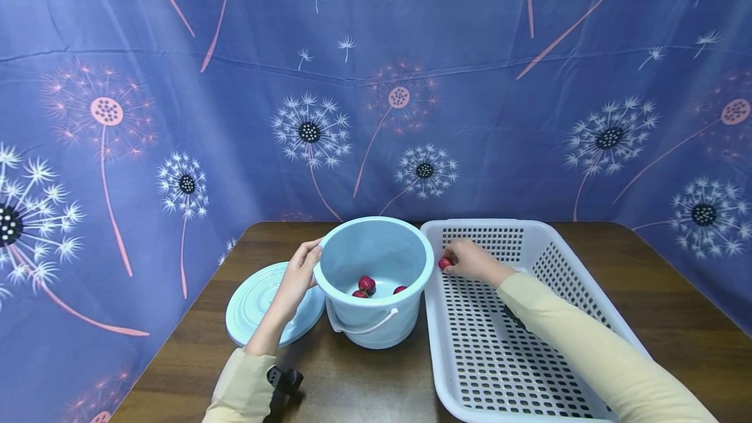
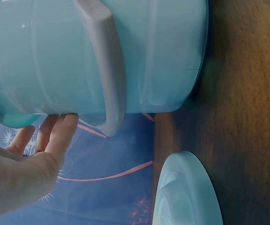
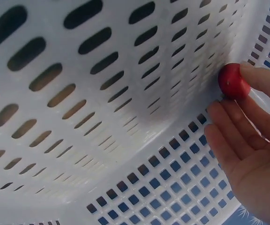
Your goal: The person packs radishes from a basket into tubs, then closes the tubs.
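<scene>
A light blue bucket stands upright, with several small round red radishes at its bottom. Against the left side of its rim rests my left hand, fingers fairly straight; in the left wrist view these fingertips touch the outer wall, and the thumb is not clearly seen. My right hand is inside the white basket, near its far left corner. It pinches one red radish between thumb and fingers, close beside the basket wall.
The bucket's round blue lid lies on the wooden table left of the bucket. A white handle hangs at the bucket's front. Bucket and basket stand close together. Behind the table hangs a blue dandelion-print cloth.
</scene>
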A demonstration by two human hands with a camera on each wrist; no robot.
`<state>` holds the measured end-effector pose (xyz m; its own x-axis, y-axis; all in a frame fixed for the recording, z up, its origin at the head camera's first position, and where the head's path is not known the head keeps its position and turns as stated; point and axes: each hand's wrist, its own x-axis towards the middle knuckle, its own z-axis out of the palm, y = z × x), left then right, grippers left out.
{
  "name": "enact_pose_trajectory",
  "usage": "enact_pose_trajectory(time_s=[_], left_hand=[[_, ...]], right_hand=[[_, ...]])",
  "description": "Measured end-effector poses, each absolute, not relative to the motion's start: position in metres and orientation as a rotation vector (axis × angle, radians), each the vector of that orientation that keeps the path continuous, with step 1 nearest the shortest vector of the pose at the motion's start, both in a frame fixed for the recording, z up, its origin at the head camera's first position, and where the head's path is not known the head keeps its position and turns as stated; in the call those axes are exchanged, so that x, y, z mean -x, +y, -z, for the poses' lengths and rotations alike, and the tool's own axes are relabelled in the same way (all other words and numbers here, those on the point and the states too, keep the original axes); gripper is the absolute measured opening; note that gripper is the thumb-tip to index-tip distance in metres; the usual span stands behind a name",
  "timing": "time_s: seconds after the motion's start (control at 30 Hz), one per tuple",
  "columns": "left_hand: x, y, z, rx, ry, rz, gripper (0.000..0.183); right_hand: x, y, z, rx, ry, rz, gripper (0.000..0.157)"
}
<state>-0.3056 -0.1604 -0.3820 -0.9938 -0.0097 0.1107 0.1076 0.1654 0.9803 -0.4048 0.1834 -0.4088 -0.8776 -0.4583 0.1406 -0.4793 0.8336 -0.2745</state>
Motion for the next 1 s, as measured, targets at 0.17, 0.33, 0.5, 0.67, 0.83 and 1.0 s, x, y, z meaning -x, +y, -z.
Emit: enact_pose_trajectory(time_s=[0.17, 0.33, 0.5, 0.67, 0.83, 1.0], left_hand=[[0.3061, -0.1605, 0.3816, 0.11, -2.318, 1.963, 0.045], [0.3064, -0.1607, 0.3806, 0.118, -2.312, 1.967, 0.046], [0.3059, -0.1601, 0.3788, 0.11, -2.305, 1.973, 0.046], [0.3058, -0.1595, 0.379, 0.1, -2.306, 1.975, 0.046], [0.3061, -0.1593, 0.3803, 0.113, -2.318, 1.973, 0.048], [0.3057, -0.1588, 0.3809, 0.112, -2.323, 1.972, 0.048]], right_hand=[[0.4054, 0.1821, 0.4096, -0.714, -2.952, -0.461, 0.027], [0.4079, 0.1816, 0.4121, -0.743, -2.965, -0.459, 0.032], [0.4088, 0.1814, 0.412, -0.75, -2.949, -0.43, 0.03], [0.4067, 0.1804, 0.4109, -0.728, -2.952, -0.39, 0.029], [0.4024, 0.1788, 0.4092, -0.707, -2.96, -0.368, 0.028], [0.4023, 0.1806, 0.4121, -0.725, -2.958, -0.355, 0.025]])
